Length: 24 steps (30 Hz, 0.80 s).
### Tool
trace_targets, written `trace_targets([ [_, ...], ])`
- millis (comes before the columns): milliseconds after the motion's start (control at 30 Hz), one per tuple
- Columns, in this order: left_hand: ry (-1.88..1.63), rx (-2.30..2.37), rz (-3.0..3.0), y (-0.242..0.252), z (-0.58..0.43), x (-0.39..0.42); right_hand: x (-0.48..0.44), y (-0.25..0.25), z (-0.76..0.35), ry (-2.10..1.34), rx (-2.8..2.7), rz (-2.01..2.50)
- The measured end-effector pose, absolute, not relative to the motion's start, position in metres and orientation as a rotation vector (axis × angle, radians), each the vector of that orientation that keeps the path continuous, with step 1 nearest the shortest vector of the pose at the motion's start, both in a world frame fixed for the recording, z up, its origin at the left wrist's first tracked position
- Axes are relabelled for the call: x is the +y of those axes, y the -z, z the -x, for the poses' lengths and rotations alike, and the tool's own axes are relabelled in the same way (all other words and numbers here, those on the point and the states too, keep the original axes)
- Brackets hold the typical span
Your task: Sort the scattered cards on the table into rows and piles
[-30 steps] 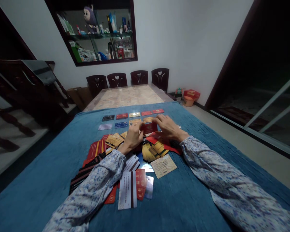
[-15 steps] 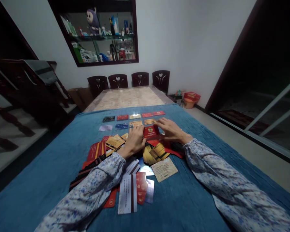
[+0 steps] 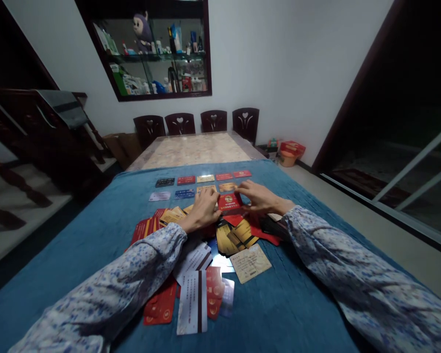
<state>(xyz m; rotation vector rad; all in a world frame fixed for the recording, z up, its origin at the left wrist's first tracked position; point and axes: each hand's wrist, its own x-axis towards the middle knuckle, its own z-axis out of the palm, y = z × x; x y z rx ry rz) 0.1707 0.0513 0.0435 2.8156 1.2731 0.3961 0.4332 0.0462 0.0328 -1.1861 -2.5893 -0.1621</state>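
Observation:
A red card (image 3: 228,202) with a pale round emblem lies between my two hands above the pile. My left hand (image 3: 202,211) pinches its left edge with bent fingers. At its right edge, the thumb and fingers of my right hand (image 3: 259,197) are closed on it. Yellow cards (image 3: 238,237) with dark stripes fan out just below, and a worn cream card (image 3: 250,264) lies nearer. Red and gold cards (image 3: 147,228) spread left of my left hand. White striped cards (image 3: 193,301) and red cards (image 3: 160,305) lie closest to me; my left sleeve hides part of the pile.
Beyond my hands, cards lie in two rows, including a black card (image 3: 165,182), a blue card (image 3: 184,194) and a lilac card (image 3: 159,196). They rest on a blue cloth (image 3: 95,245) over the table (image 3: 194,147). Dark chairs (image 3: 180,123) stand at the far end.
The red card has tilted and its face looks brighter and flatter. Both hands stay about where they were, while my left forearm has shifted slightly, showing more red cards near me.

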Motion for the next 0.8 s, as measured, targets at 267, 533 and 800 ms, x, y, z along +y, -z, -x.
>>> trace_targets([
  [267, -0.28, 1.268, -2.794, -0.056, -0.188, 0.067, 0.059, -0.042, -0.446, 0.071, -2.582, 1.246],
  [533, -0.3, 1.25, -2.778, -0.06, -0.208, 0.096, 0.088, -0.047, -0.467, 0.072, -2.587, 1.29],
  [800, -0.284, 1.28, -2.777, -0.06, -0.233, 0.118, 0.117, -0.05, -0.485, 0.032, -2.586, 1.344],
])
